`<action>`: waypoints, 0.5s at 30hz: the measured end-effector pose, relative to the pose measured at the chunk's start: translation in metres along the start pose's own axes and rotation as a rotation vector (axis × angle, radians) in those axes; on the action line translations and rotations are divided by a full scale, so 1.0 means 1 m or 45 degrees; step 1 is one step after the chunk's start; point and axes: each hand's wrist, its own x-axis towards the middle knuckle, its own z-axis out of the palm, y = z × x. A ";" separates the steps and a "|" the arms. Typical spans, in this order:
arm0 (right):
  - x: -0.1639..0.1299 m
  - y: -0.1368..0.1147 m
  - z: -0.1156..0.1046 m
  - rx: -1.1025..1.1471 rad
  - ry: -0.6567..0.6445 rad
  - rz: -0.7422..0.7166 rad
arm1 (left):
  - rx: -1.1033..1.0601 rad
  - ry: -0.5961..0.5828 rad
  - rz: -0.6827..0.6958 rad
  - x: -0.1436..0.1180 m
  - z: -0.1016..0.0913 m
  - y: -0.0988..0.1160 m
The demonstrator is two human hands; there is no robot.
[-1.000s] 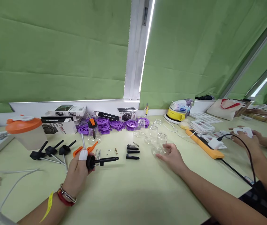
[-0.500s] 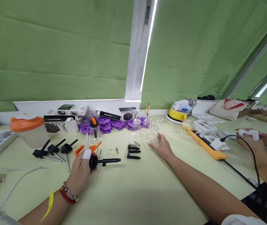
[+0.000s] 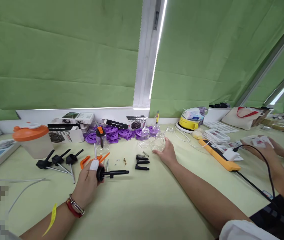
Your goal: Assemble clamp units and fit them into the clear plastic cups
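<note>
My left hand is closed around a black cup-shaped part from which a long black rod points right; a pale metal rod rises by the thumb. My right hand has its thumb and fingers around a clear glass jar standing on the table. Between the hands lie several black tubular pieces, metal springs and tiny brass-coloured bits. Orange handles lie behind my left hand. Three black cup parts with metal rods rest to its left.
Further glass jars, purple parts and boxes line the back. An orange-lidded shaker stands left. An orange power strip lies right, near another person's hands holding something white.
My right hand has moved left and slightly away from me, and the glass jar has shifted left with it. My left hand keeps its hold, nearly still.
</note>
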 end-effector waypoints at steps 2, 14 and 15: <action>-0.006 -0.005 -0.003 -0.006 0.162 -0.181 | -0.012 -0.003 0.003 0.001 -0.001 -0.002; -0.022 -0.046 0.015 0.078 -0.432 -0.389 | 0.008 0.001 -0.019 0.006 -0.003 -0.007; -0.021 -0.047 0.015 0.079 -0.451 -0.368 | 0.011 -0.004 -0.016 0.005 -0.003 -0.007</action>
